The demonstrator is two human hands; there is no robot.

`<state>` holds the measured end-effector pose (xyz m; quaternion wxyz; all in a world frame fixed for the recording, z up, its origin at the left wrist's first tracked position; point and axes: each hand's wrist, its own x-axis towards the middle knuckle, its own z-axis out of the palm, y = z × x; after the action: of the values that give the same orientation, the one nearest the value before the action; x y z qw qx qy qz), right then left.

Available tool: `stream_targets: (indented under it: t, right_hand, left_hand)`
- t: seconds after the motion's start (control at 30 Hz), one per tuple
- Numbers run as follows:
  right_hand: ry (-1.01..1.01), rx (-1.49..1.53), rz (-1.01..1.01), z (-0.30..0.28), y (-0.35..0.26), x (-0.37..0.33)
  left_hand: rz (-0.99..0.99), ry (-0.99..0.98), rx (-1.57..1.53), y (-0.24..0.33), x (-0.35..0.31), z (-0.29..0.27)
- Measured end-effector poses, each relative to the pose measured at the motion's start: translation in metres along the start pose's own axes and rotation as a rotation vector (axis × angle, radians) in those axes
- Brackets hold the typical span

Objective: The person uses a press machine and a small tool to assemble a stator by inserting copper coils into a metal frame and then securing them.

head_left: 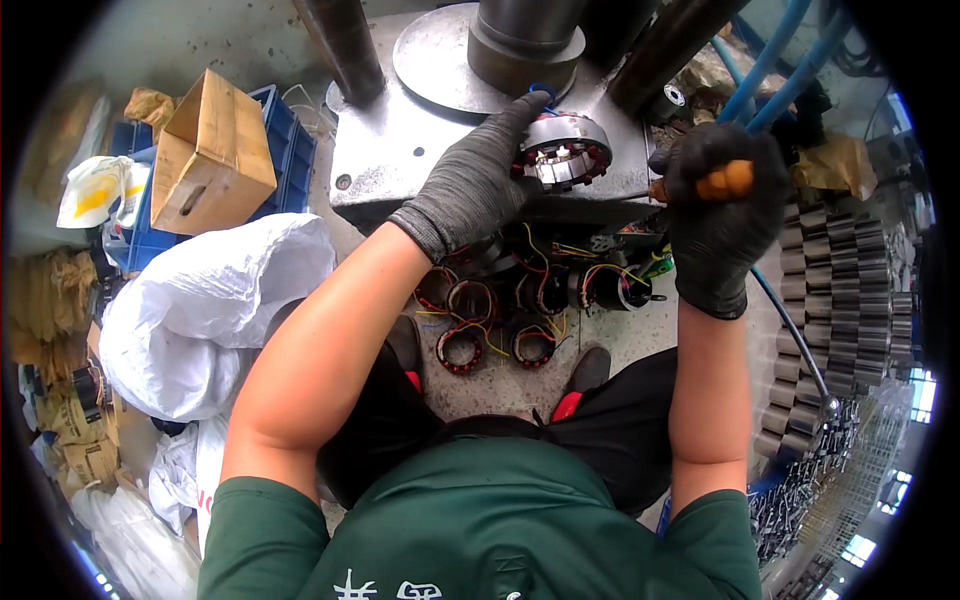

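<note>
My left hand (470, 180), in a dark grey knit glove, grips the side of a motor stator (565, 150), a metal ring with dark red parts around its rim and a bit of blue wire at the top. The stator is tilted at the front edge of the press table (375, 150). My right hand (728, 235), gloved in black, is closed around an orange-handled tool (728, 181) right of the stator. Fingers hide most of the tool, so its kind does not show. The two hands are apart.
Behind the stator stands a press ram (525, 40) on a round plate, between thick dark columns. Several wound stators (460, 350) with coloured wires lie on the floor below. Stacked metal cores (840, 300) stand at right; a cardboard box (215, 150) and white sack (200, 320) at left.
</note>
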<state>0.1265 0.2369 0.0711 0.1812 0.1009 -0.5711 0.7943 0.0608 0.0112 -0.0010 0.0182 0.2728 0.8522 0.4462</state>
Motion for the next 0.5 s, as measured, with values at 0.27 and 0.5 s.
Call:
stream_targets:
  t: [0.27, 0.5]
  right_hand:
    - [-0.080, 0.157, -0.170, 0.033, 0.056, -0.004]
    - [-0.062, -0.132, -0.057, 0.039, 0.053, 0.000]
  left_hand:
    - [-0.163, -0.069, 0.026, 0.002, 0.003, -0.009]
    - [-0.222, -0.171, 0.071, -0.007, 0.014, -0.012]
